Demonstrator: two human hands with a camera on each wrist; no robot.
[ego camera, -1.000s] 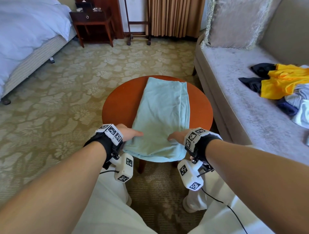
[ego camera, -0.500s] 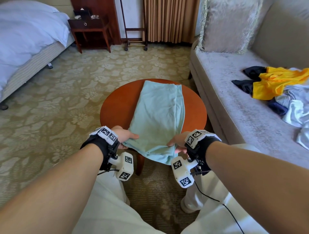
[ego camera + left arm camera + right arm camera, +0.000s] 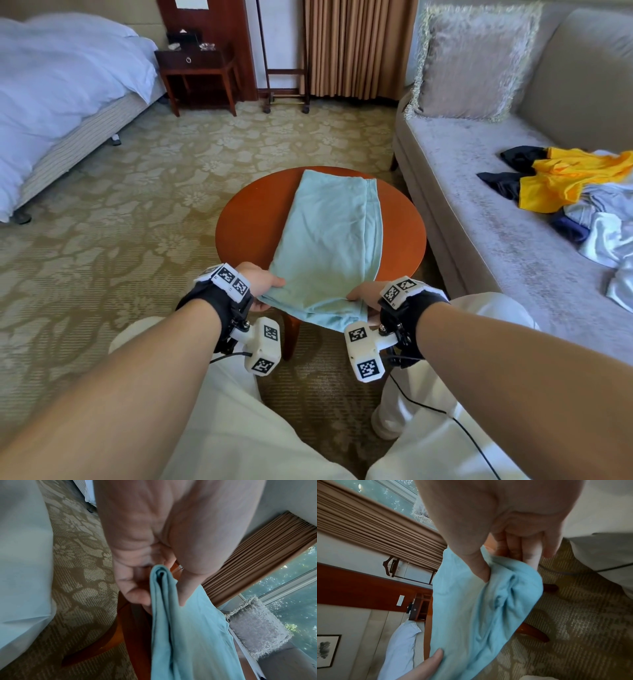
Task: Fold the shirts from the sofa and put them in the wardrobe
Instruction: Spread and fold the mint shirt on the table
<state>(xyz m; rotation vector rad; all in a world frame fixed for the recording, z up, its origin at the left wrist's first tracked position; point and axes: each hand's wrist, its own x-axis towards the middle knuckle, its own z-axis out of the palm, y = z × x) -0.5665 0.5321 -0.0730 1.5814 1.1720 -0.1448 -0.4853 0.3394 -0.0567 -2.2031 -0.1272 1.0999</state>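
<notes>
Since a second earlier, we had lifted the shirt's near edge off the table at frame centre, left hand and right hand each pinching a corner, ready to fold it forward

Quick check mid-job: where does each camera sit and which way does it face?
Head: on the head, facing down at the round wooden table; forearms and knees show.
Left wrist: along the left hand, pinching the folded light-blue shirt.
Right wrist: along the right hand, gripping it.
All three share the shirt.
</notes>
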